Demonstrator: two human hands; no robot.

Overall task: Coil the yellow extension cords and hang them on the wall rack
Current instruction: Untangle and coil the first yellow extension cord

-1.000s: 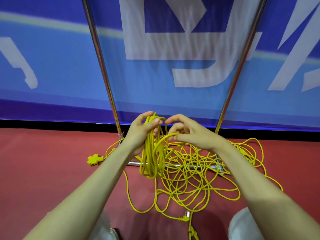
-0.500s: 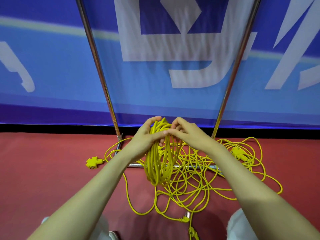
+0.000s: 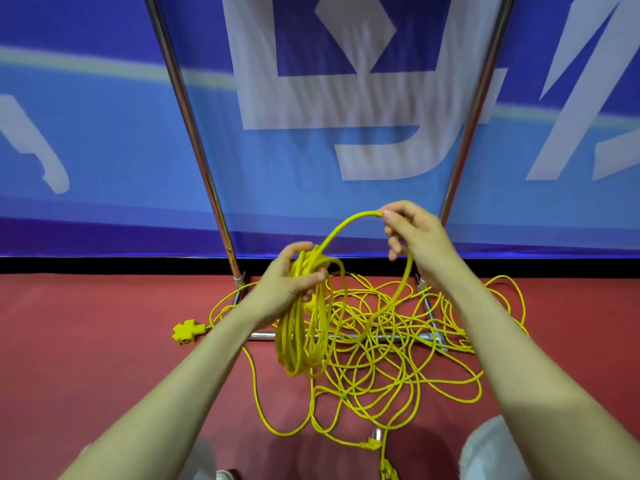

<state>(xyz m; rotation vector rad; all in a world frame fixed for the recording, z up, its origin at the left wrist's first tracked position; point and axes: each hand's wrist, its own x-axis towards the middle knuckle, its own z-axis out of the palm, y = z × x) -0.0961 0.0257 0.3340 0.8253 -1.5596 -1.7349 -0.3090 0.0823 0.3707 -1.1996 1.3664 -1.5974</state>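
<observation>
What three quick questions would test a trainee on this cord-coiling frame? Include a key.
1. True or false: the left hand grips a bundle of coiled yellow cord that hangs below it.
2. The right hand pinches: A) a single loop of cord arching over to the bundle; B) a roll of tape; C) nothing.
3. Fill in: the yellow socket block lies on the ____ floor, apart from both hands.

Key: 1 true; 2 A; 3 red.
</observation>
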